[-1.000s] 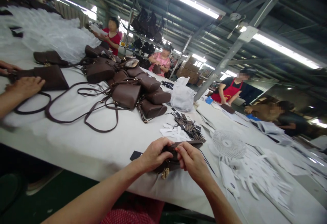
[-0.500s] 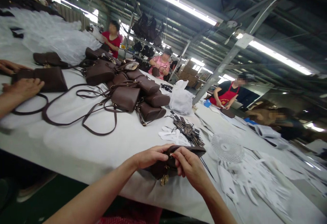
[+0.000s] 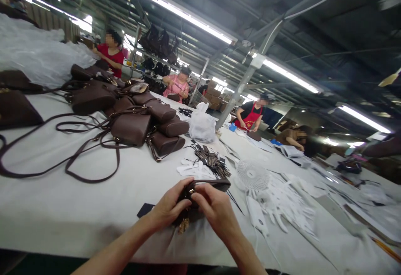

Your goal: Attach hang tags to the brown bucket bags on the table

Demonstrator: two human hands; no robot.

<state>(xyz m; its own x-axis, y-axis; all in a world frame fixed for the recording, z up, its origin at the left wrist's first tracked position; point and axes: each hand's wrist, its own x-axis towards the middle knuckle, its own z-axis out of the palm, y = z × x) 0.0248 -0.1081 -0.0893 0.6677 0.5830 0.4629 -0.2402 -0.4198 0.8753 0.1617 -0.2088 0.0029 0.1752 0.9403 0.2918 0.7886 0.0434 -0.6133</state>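
A small dark brown handbag [image 3: 216, 184] lies between my two hands near the table's front edge. My left hand [image 3: 172, 203] grips its left side, the thumb close to a small gold-coloured metal fitting [image 3: 191, 191]. From the other side my right hand [image 3: 212, 202] holds the bag's top edge, with fingertips at that same fitting. Below the hands hangs a gold-coloured charm [image 3: 183, 225]. A dark tag [image 3: 145, 210] shows beside my left wrist. Fingers cover much of the bag's front.
Brown handbags [image 3: 131, 126] with long straps are piled at left, before clear plastic wrapping [image 3: 37, 49]. Black tags [image 3: 211, 160], a white fan [image 3: 253, 175] and white gloves [image 3: 291, 208] lie beyond and to the right. Several people stand across the table.
The view has turned right, so things sit farther left. My right fingers have shifted from pinching at the fitting to lying along the bag's top edge. The co-worker's hands at left have left the view.
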